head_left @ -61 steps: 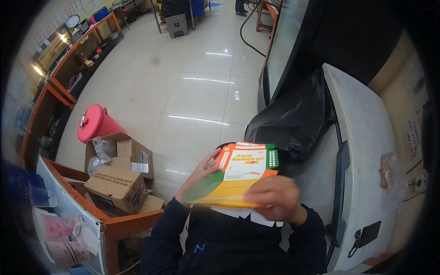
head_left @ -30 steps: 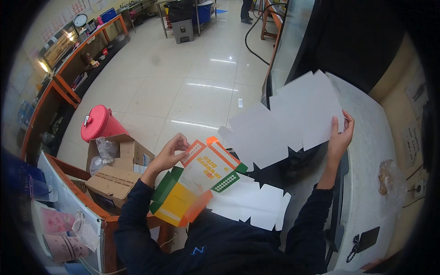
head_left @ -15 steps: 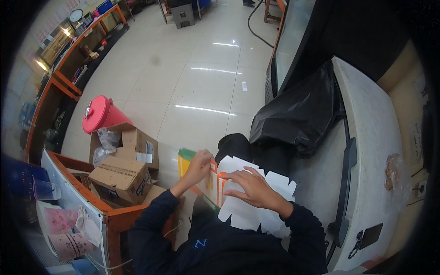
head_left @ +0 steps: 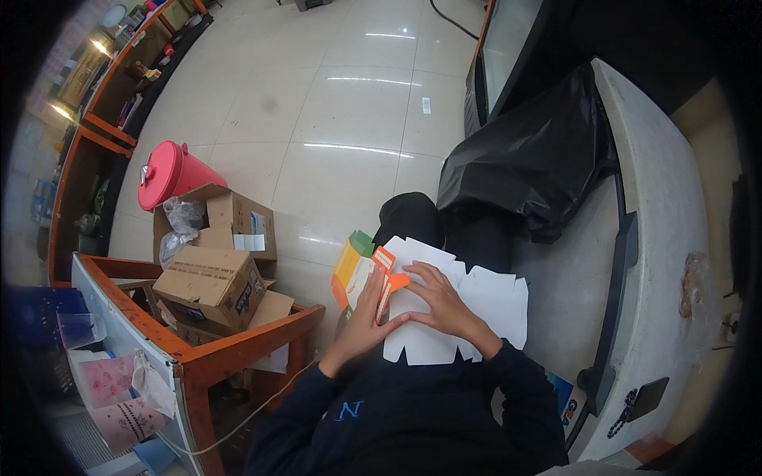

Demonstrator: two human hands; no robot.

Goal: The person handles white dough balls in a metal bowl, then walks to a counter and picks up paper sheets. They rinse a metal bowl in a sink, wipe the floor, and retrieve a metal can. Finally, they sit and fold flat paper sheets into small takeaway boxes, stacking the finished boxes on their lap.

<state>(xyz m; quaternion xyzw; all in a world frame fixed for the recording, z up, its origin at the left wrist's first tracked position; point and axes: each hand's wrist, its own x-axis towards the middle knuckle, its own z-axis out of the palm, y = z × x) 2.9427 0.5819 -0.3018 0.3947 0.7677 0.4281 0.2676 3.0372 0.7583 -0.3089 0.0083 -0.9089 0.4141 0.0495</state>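
Observation:
A folding carton point(head_left: 347, 268) in yellow, green and orange, partly folded, lies over my lap. My left hand point(head_left: 367, 316) rests along it, its fingers stretched out flat against the printed side and its thumb pointing right. An orange flap point(head_left: 398, 282) stands up between my hands. My right hand point(head_left: 442, 305) is spread, fingertips beside that flap and palm over white flat cartons point(head_left: 496, 305). Both thumbs meet or nearly meet at the near edge of the printed carton. The undersides of my fingers are hidden.
At left stand an orange-framed table point(head_left: 230, 349), a brown cardboard box point(head_left: 208, 285), an open box point(head_left: 252, 216) with plastic bags and a pink lidded bucket point(head_left: 184, 174). Black plastic sheeting point(head_left: 524, 151) hangs by a white counter point(head_left: 659, 182) at right.
My left hand has moved from the carton's far edge down along its side, and my hands have come together. The printed carton has shifted right and is more folded. The view has tilted down.

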